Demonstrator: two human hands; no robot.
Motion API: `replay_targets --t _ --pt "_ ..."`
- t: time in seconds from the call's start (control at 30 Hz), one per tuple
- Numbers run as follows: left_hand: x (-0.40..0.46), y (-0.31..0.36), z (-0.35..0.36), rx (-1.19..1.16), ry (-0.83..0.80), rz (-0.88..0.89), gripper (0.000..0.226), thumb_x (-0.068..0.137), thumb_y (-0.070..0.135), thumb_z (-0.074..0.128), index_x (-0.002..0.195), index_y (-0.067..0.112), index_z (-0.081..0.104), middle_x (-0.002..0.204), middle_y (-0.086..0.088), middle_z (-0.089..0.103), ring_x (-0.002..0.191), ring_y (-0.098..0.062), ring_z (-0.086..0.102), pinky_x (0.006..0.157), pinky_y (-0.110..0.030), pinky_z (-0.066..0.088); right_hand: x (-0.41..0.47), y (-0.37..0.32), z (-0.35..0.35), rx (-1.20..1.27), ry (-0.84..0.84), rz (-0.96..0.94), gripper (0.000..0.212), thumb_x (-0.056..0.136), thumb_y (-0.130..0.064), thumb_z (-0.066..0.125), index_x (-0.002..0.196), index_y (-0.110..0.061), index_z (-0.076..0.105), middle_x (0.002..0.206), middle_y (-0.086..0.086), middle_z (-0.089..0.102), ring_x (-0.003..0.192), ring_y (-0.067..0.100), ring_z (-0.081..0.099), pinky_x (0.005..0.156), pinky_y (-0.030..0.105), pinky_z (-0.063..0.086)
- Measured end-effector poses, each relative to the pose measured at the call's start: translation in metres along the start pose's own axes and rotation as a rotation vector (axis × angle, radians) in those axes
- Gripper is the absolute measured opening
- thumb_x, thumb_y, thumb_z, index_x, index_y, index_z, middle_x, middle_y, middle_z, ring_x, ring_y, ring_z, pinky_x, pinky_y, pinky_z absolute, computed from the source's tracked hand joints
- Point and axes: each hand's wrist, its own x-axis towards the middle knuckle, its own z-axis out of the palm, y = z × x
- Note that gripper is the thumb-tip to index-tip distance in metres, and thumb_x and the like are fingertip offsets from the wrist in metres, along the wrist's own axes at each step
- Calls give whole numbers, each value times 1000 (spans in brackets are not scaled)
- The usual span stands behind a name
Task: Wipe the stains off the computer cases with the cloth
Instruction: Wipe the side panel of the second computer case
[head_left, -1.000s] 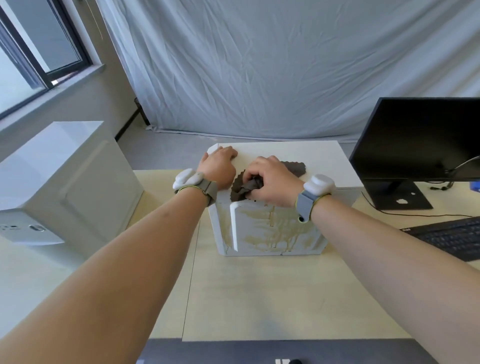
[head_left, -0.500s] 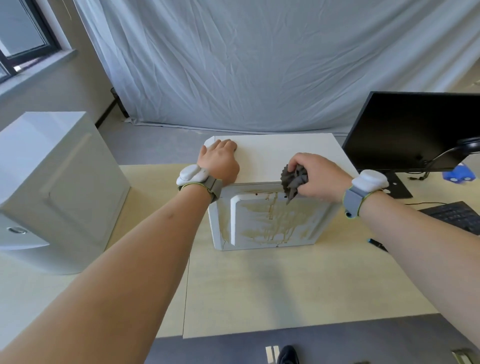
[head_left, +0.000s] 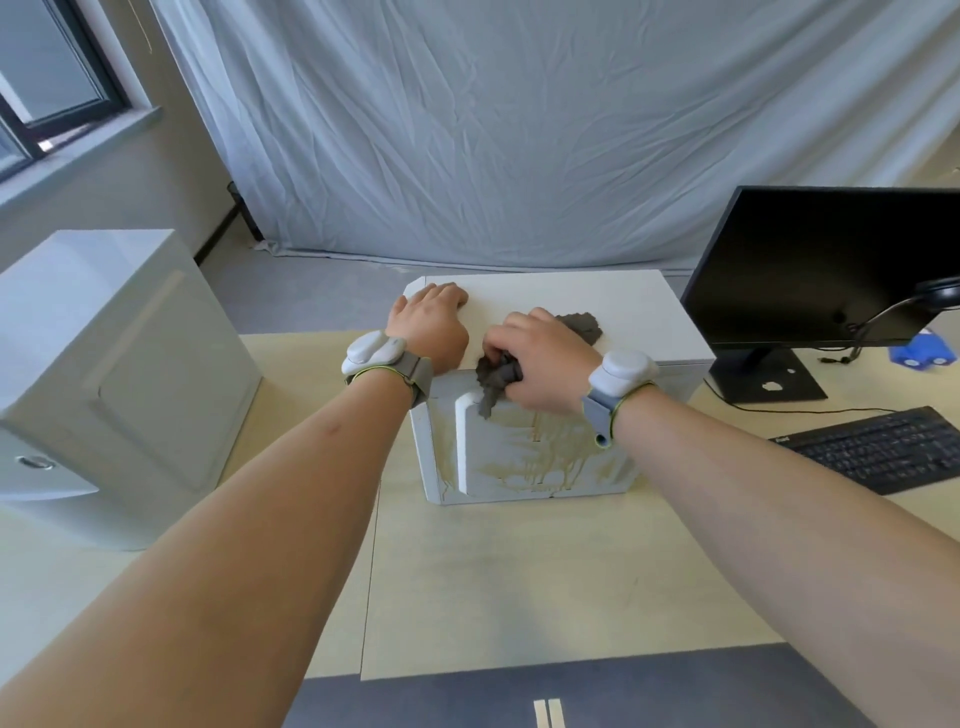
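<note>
A white computer case (head_left: 639, 306) lies on its side in the middle of the desk. Brown streaky stains (head_left: 530, 462) run down its near face. My right hand (head_left: 545, 364) grips a bunched dark grey cloth (head_left: 493, 376) at the case's top near edge; part of the cloth (head_left: 582, 325) shows beyond my fingers on the top. My left hand (head_left: 431, 327) rests on the top left corner of the case, fingers curled over the far edge. A second white computer case (head_left: 104, 374) stands upright at the left.
A black monitor (head_left: 831, 265) on its stand is right of the stained case, with a black keyboard (head_left: 883, 447) in front of it and a cable between. A small blue object (head_left: 922, 351) lies at the far right. A grey sheet hangs behind.
My right hand with the cloth moved left along the case's top near edge, back to near the left end. My left hand stayed on the corner.
</note>
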Motion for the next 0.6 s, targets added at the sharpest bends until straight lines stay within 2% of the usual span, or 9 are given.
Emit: replay_targets --t 0.17,0.3,0.37,0.43,0.5,0.6 --pt "0 -2 0 -2 -9 -16 55 88 6 37 138 26 50 148 6 48 140 -21 36 120 -41 22 -31 52 -22 21 -63 39 30 74 -12 64 92 -28 47 94 -4 48 93 28 45 75 33 31" --pt "-2 4 2 -13 26 -49 52 92 6 34 136 27 52 146 7 50 138 -20 38 121 -40 21 -41 76 -34 43 -112 82 29 74 -8 62 91 -28 50 92 -5 50 91 25 47 72 35 36" --pt "-4 6 2 -21 64 -64 49 94 7 34 134 27 54 145 7 52 134 -21 42 118 -37 23 -37 76 -39 138 -114 145 25 74 -9 62 90 -27 53 86 -6 53 84 24 52 67 35 42" --pt "-5 6 0 -35 78 -77 47 96 9 35 134 27 57 145 7 52 131 -23 45 113 -33 26 -30 66 -43 318 -66 177 22 77 -13 67 92 -23 56 84 -4 56 75 20 51 61 32 40" --pt "-4 9 1 -42 81 -99 46 98 10 35 134 27 58 144 6 54 129 -26 46 109 -32 29 -20 50 -40 416 -28 81 24 78 -17 71 96 -22 57 92 0 57 82 19 49 68 32 39" --pt "-5 8 0 -57 90 -120 43 101 14 36 134 29 59 144 6 55 130 -26 47 108 -32 32 -10 25 -10 196 -37 -76 26 80 -29 68 103 -26 57 108 -1 53 103 25 43 86 39 40"
